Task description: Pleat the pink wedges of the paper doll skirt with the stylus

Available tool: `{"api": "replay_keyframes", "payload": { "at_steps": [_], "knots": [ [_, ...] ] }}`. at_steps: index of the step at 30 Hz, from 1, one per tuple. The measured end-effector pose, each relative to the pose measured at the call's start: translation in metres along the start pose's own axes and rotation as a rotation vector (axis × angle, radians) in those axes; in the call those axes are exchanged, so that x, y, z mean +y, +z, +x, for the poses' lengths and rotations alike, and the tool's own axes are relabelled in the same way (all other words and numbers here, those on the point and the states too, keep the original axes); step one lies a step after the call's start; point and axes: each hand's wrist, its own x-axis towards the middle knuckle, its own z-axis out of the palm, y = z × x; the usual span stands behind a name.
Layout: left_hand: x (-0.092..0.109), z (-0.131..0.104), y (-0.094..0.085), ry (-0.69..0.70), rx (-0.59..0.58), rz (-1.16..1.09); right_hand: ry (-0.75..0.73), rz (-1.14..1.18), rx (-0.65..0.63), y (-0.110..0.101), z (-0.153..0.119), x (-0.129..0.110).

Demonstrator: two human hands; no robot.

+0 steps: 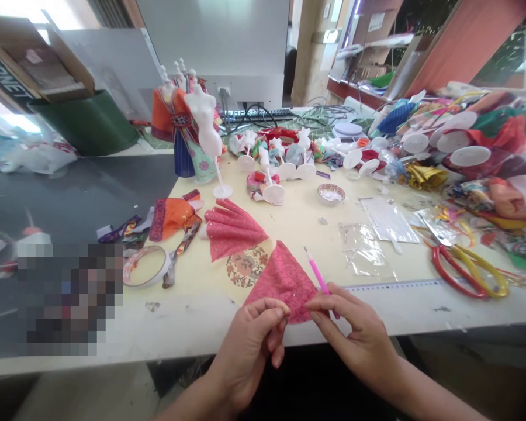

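Observation:
A pink patterned fabric piece (284, 275), wedge-shaped, lies at the table's front edge. My left hand (258, 336) is at its lower left, thumb and forefinger pinched together; whatever they hold is too small to make out. On the other side my right hand (355, 327) is closed, with a pink pen-like tool (318, 273) held among its fingers, its thin tip pointing up and away. The right fingertips are close to the fabric's lower right edge. Behind lies a pleated pink fabric piece (232, 228), beside a round floral print (246, 266).
A white mannequin (204, 120) stands near dressed ones. To the left lie a tape roll (145, 266) and orange fabric (173, 217). On the right are scissors (469, 272), a ruler (386, 286), clear bags (363, 248) and a small bowl (331, 194). Fabric heaps line the back right.

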Motion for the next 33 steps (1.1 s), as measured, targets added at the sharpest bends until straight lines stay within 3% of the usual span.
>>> {"api": "replay_keyframes", "payload": {
  "at_steps": [4, 8, 12, 16, 21, 24, 29, 33],
  "knots": [
    [0.016, 0.001, -0.004, 0.018, 0.027, 0.035, -0.040, -0.023, -0.048, 0.000, 0.010, 0.007],
    [0.043, 0.008, -0.025, 0.072, 0.135, 0.118, -0.113, -0.205, -0.136, 0.001, 0.026, 0.019],
    [0.069, 0.026, -0.048, 0.112, 0.192, 0.258, -0.132, -0.326, -0.161, 0.009, 0.056, 0.031],
    [0.082, 0.050, -0.059, 0.142, 0.215, 0.304, -0.144, -0.432, -0.225, 0.026, 0.094, 0.037],
    [0.087, 0.065, -0.058, 0.165, 0.206, 0.282, -0.157, -0.544, -0.361, 0.051, 0.123, 0.050],
    [0.085, 0.063, -0.057, 0.156, 0.191, 0.234, -0.147, -0.569, -0.376, 0.062, 0.134, 0.060],
    [0.076, 0.055, -0.052, 0.122, 0.141, 0.135, -0.123, -0.536, -0.269, 0.073, 0.154, 0.067],
    [0.067, 0.047, -0.045, 0.108, 0.115, 0.076, -0.141, -0.446, -0.132, 0.064, 0.154, 0.057]
  ]
}}
